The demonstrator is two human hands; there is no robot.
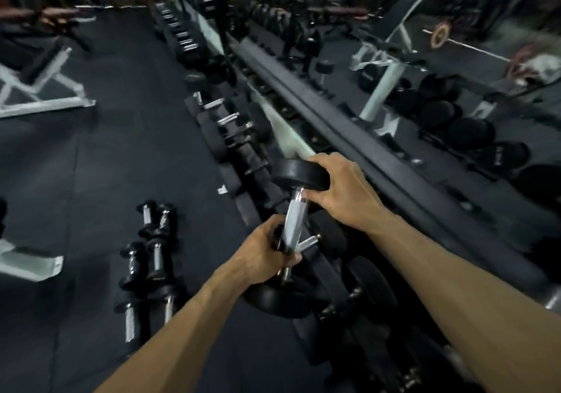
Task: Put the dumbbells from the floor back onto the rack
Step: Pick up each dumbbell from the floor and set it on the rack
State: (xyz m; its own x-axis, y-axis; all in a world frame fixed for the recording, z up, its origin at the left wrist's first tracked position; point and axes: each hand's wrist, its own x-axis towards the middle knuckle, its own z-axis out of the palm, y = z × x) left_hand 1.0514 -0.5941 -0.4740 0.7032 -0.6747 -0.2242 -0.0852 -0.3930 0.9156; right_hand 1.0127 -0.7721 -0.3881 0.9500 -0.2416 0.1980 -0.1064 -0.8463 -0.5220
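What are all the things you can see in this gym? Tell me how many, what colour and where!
Held dumbbell: one, black ends with a silver handle, in both hands over the rack.
Floor dumbbells: about six, black and silver, in a cluster on the floor at left.
Dumbbell rack: one long, dark, running from near right to far middle, with black dumbbells on it.
Benches: at least two, white frames, one far left, one upper right.
Floor: dark rubber mat.
Left hand: one, grips the handle.
Right hand: one, holds the upper black end.
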